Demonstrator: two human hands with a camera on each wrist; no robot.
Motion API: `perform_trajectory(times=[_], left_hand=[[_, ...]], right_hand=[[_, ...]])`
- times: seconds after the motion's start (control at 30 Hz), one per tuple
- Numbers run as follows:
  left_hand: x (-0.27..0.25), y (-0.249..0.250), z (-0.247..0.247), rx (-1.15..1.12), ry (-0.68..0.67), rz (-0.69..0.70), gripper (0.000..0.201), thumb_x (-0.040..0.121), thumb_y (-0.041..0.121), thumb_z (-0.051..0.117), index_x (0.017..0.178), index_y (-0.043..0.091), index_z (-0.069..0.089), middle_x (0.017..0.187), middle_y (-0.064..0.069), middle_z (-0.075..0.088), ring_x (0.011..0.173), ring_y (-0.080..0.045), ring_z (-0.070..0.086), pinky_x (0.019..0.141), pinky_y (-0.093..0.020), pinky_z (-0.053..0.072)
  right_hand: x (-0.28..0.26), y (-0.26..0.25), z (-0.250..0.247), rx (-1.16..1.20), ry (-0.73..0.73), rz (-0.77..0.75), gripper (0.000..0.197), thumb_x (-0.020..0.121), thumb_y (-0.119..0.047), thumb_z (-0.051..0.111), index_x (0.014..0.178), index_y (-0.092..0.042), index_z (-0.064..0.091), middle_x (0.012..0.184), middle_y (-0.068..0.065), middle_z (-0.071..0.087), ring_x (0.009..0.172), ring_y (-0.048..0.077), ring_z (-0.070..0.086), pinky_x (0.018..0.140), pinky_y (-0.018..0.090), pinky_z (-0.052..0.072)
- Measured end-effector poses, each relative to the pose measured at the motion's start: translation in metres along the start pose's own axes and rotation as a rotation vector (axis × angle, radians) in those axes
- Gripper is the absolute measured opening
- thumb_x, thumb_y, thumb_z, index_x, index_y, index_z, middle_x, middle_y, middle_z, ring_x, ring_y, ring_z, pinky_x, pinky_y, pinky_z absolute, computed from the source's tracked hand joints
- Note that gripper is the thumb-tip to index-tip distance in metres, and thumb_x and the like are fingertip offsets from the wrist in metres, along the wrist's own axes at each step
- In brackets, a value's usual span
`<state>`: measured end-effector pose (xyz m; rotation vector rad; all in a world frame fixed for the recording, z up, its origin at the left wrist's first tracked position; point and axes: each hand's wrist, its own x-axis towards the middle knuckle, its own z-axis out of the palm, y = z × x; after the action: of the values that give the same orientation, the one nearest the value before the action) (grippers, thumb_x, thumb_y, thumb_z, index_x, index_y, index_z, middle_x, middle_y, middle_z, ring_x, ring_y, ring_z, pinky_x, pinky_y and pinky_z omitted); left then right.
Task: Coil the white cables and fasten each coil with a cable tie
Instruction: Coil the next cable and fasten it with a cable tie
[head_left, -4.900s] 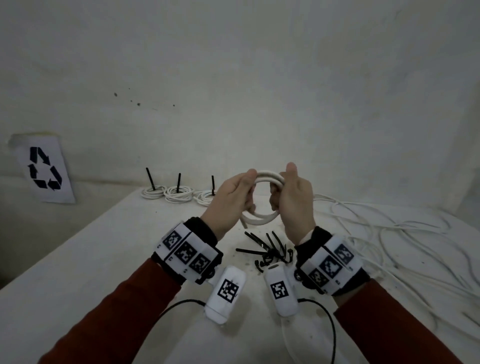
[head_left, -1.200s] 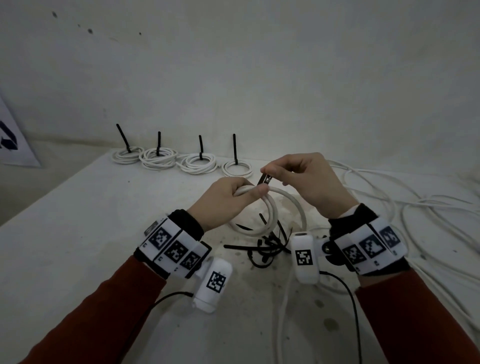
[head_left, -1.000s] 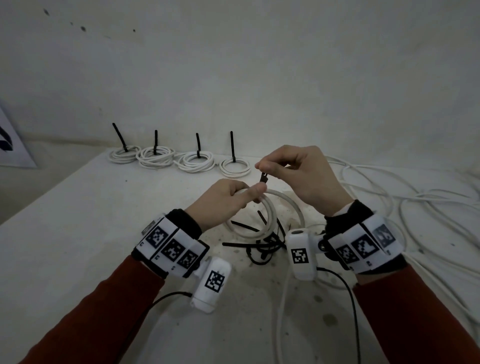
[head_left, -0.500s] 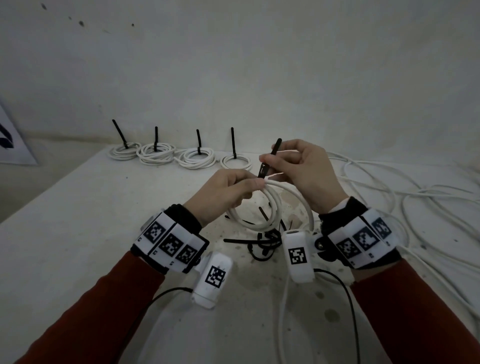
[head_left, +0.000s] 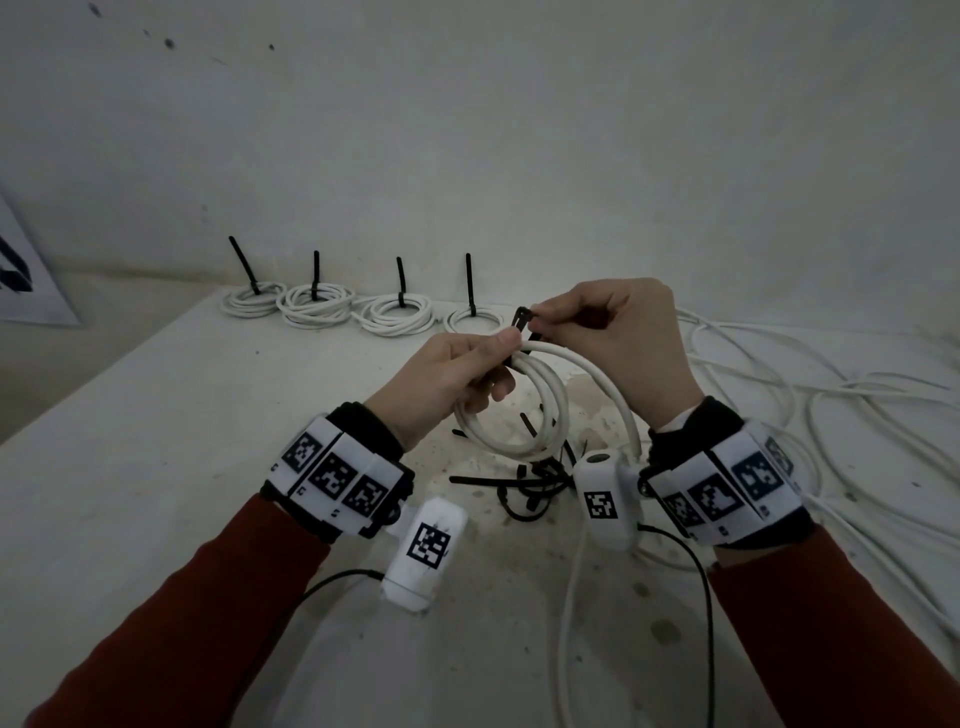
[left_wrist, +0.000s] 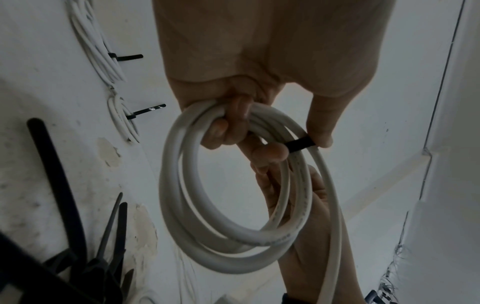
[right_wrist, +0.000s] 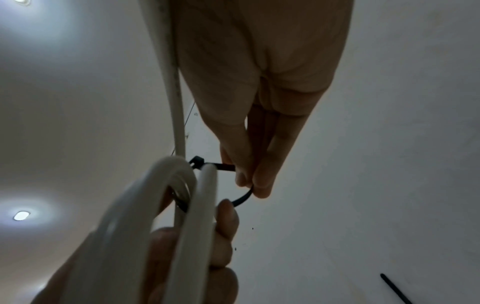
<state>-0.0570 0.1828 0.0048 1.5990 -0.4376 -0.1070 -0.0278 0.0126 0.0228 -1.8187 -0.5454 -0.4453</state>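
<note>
White tied coils, four in a row, are seen at the table's far left edge. Centre, above the table, the white coil is gripped by the left hand. The black cable tie, looped round the coil, is pinched by the right hand. Loose cables lie rightward.

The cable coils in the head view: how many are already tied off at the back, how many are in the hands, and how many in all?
Tied coils at the back of the table: 4
Coil in hand, held by the left hand, black cable tie pinched by the right hand: 1
Total coils: 5
</note>
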Motion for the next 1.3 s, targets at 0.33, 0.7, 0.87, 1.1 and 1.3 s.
perform_trajectory(times=[0.33,0.7,0.87,1.1,1.3], left_hand=[[0.005,-0.006,-0.007,-0.068,0.017,-0.043,0.038,0.084,0.048,0.05,0.071,0.015,0.062,0.056,0.0,0.053,0.045,-0.009,0.032,0.047,-0.02,0.029],[0.007,-0.002,-0.014,-0.101,0.011,-0.013,0.031,0.086,0.041,0.049,0.071,0.016,0.06,0.057,-0.001,0.051,0.045,-0.007,0.031,0.048,-0.021,0.024],[0.007,-0.002,-0.013,-0.064,-0.002,-0.008,0.031,0.078,0.05,0.057,0.066,0.023,0.065,0.058,-0.001,0.053,0.051,-0.011,0.031,0.047,-0.021,0.024],[0.007,-0.002,-0.01,0.039,0.12,0.005,0.028,0.085,0.04,0.055,0.068,0.018,0.062,0.058,0.0,0.052,0.051,-0.01,0.034,0.048,-0.019,0.026],[0.008,-0.004,-0.03,0.794,0.485,0.418,0.027,0.085,0.048,0.059,0.092,0.022,0.062,0.073,0.008,0.064,0.065,-0.003,0.056,0.058,-0.01,0.037]], right_hand=[[0.0,0.003,0.004,-0.093,0.04,-0.168,0.008,0.076,-0.004,0.078,0.083,-0.007,0.077,0.075,0.001,0.073,0.07,0.014,0.071,0.07,0.029,0.059],[-0.003,-0.009,0.006,0.068,-0.011,-0.149,0.031,0.073,-0.001,0.08,0.099,-0.013,0.068,0.089,0.004,0.073,0.078,0.017,0.071,0.071,0.031,0.058],[-0.005,-0.012,0.009,0.159,0.074,-0.124,0.046,0.07,0.008,0.077,0.1,-0.012,0.047,0.072,0.01,0.07,0.076,0.023,0.071,0.071,0.035,0.057],[-0.005,-0.01,0.005,0.071,-0.015,-0.242,0.038,0.079,0.001,0.074,0.094,-0.021,0.046,0.084,0.005,0.074,0.085,0.016,0.072,0.08,0.035,0.056],[0.002,-0.019,-0.006,-0.141,-0.149,0.179,0.031,0.093,-0.042,0.056,0.071,-0.025,0.07,0.111,-0.019,0.064,0.106,-0.011,0.053,0.094,0.026,0.038]])
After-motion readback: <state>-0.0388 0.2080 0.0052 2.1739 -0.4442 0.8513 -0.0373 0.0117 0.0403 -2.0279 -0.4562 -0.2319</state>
